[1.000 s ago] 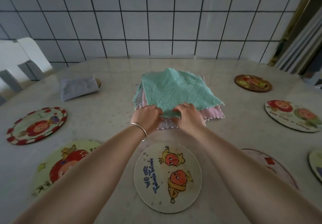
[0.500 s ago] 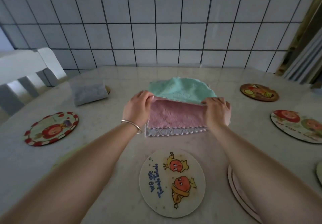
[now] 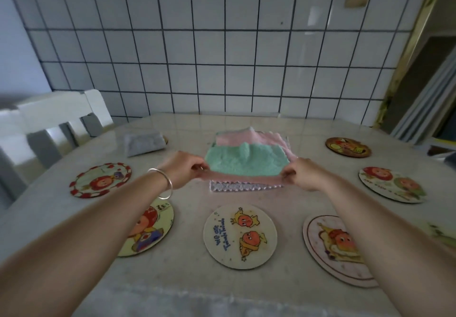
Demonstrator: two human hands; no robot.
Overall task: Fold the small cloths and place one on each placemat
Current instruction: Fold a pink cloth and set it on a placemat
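Looking down from my head camera, my left hand (image 3: 186,172) and my right hand (image 3: 304,177) each pinch a near corner of the pink cloth (image 3: 244,180), fingers closed tight on its edge, lifting it just off the stack in the middle of the table (image 3: 187,289). The green cloth (image 3: 245,162) lies rumpled on top of the pink one, sagging between my hands. Under them a white cloth with a scalloped edge (image 3: 245,187) stays flat on the table, and more pink fabric shows at the far side of the pile. A silver bangle (image 3: 164,182) sits on my left wrist. A folded grey cloth (image 3: 144,143) rests on a placemat at the far left. The round placemat with two cartoon figures (image 3: 240,236) lies bare, just in front of the stack, between my forearms. Other placemats ring the table, uncovered.
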